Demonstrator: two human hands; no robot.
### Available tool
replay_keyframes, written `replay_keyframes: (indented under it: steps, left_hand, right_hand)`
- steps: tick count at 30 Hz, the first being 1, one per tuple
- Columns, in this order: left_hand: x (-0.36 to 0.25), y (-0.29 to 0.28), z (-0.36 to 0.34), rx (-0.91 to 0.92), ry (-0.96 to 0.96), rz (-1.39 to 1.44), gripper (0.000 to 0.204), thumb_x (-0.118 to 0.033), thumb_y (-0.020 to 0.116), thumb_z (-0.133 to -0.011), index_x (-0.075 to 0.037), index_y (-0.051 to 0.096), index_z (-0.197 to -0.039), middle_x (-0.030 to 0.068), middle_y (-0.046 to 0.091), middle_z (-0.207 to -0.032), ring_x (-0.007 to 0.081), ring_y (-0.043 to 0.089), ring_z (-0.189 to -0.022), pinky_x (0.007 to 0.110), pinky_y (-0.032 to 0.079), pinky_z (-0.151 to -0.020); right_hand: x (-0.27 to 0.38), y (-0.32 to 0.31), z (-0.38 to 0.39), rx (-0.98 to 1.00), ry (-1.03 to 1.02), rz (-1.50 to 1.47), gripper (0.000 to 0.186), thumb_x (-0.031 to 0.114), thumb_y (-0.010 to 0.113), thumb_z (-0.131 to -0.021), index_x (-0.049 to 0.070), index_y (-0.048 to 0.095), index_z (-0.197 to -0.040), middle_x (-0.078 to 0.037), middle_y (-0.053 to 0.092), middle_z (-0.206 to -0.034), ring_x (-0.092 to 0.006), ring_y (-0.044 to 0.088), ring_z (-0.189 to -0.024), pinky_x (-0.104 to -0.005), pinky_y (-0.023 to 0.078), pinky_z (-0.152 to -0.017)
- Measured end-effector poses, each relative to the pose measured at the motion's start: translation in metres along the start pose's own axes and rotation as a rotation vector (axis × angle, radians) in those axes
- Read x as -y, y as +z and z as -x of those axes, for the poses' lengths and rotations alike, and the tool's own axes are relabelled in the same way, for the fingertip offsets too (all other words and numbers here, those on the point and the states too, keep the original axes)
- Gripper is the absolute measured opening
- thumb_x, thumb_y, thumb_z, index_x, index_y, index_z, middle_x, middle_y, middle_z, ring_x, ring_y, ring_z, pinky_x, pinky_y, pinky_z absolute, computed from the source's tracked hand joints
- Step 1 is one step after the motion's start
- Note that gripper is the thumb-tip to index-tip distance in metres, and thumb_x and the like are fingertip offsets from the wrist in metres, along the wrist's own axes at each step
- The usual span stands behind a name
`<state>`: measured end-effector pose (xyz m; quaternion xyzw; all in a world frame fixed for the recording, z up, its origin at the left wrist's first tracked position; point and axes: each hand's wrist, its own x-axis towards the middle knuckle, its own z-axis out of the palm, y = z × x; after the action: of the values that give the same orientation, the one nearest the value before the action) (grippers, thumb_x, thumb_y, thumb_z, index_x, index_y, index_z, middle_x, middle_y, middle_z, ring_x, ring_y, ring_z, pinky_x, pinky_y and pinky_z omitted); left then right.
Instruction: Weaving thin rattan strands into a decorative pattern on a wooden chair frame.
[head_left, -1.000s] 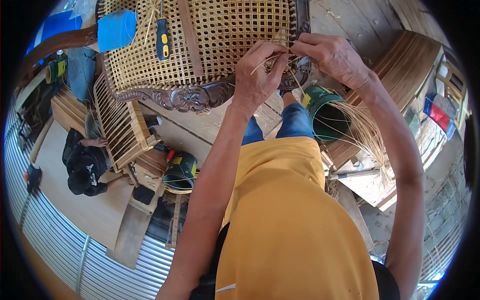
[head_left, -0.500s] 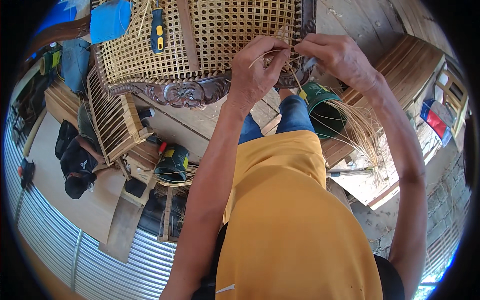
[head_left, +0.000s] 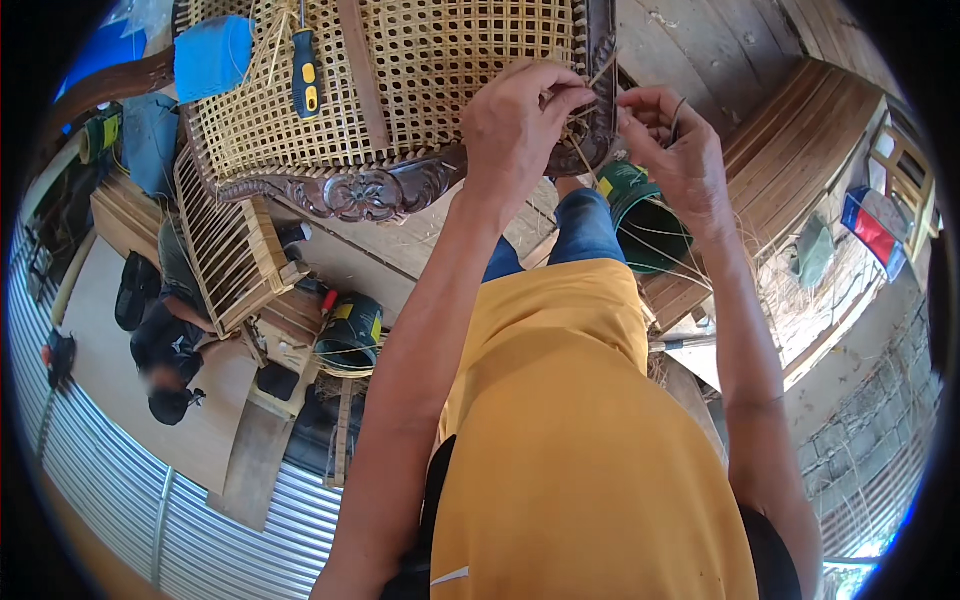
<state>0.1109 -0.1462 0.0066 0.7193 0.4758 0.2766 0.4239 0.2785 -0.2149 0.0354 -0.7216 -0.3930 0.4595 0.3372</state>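
Observation:
A woven cane panel (head_left: 430, 70) sits in a carved dark wooden frame (head_left: 365, 193) at the top. My left hand (head_left: 515, 125) is at the panel's lower right corner, finger and thumb pinched on a thin cane strand (head_left: 597, 78) that sticks up past them. Just right of the frame, my right hand (head_left: 675, 155) has curled fingers around a thin dark item, too small to name. A screwdriver (head_left: 305, 75) with yellow-and-black handle lies on the cane, near a blue pad (head_left: 212, 60).
A green bucket (head_left: 645, 235) with long strands stands below the frame, another bucket (head_left: 345, 330) farther left. A co-worker (head_left: 170, 340) in dark clothes works at lower left beside a slatted wooden piece (head_left: 225, 240). Wooden boards (head_left: 790, 150) are at right.
My right hand has moved down and away from my left, turning with its fingers more curled. My left hand has moved slightly up. The co-worker has shifted position.

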Motion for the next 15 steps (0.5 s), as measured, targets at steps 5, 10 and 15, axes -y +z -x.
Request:
replay_keyframes:
  steps: [5,10,15]
  left_hand:
    - [-0.004,-0.006,0.003,-0.076,-0.23,0.378,0.011,-0.004,0.073,-0.081,-0.005,0.072,-0.093,0.0079,0.065,-0.078,0.0193,0.064,-0.07,0.03,0.051,-0.064]
    - [0.01,-0.01,0.008,0.021,0.016,0.054,0.013,-0.004,0.072,-0.082,-0.004,0.072,-0.094,0.0087,0.064,-0.084,0.0227,0.064,-0.073,0.031,0.051,-0.066]
    - [0.009,-0.008,0.0,0.067,0.115,0.009,0.013,-0.005,0.073,-0.081,-0.005,0.072,-0.094,0.0095,0.064,-0.084,0.0256,0.064,-0.074,0.033,0.052,-0.068]
  right_hand:
    - [-0.004,0.003,0.013,-0.048,0.078,0.036,0.019,0.019,0.07,-0.09,0.003,0.067,-0.101,0.005,0.058,-0.074,-0.0023,0.049,-0.065,-0.0178,0.039,-0.056]
    - [-0.01,0.0,0.016,-0.128,0.152,-0.071,0.019,0.021,0.069,-0.09,0.004,0.068,-0.099,0.005,0.06,-0.076,-0.0018,0.049,-0.066,-0.017,0.038,-0.054]
    - [-0.01,0.004,0.022,-0.123,0.101,-0.007,0.02,0.019,0.072,-0.089,0.004,0.069,-0.102,0.004,0.064,-0.082,-0.0026,0.05,-0.067,-0.0178,0.04,-0.055]
